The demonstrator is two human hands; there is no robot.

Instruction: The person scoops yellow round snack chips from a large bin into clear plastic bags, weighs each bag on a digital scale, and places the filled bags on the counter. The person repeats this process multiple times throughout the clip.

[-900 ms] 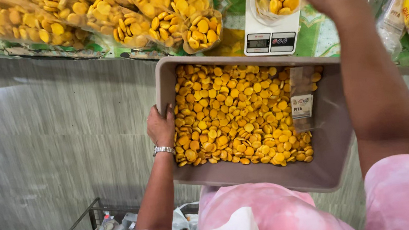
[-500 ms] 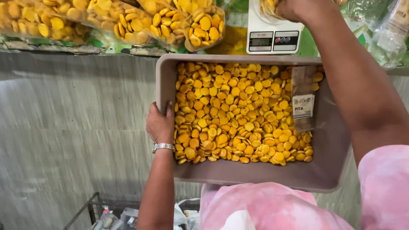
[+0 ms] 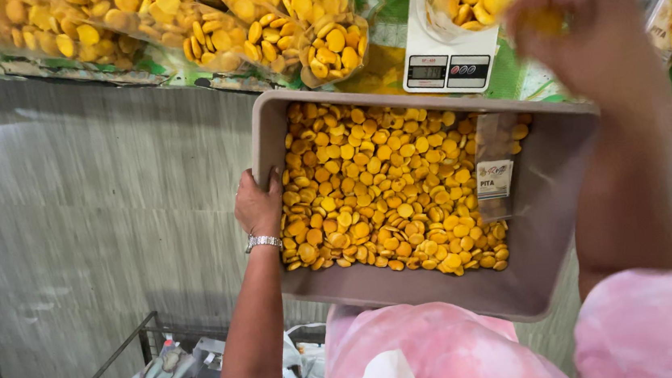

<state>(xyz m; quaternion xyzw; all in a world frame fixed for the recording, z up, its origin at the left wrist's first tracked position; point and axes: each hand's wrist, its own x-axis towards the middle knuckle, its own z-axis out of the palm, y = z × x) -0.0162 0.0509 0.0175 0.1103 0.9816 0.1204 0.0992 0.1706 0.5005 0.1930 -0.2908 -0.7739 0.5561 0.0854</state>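
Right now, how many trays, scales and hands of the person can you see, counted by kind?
Grey tray of yellow biscuits: 1
White digital scale: 1
Hands: 2, the left hand gripping the tray's edge, the right hand raised near the scale
Total: 4

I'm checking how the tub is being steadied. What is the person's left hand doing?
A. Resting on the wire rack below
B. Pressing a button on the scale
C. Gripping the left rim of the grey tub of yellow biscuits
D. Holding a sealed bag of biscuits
C: the left hand curls over the left rim of the grey tub, fingers inside against the yellow biscuits.
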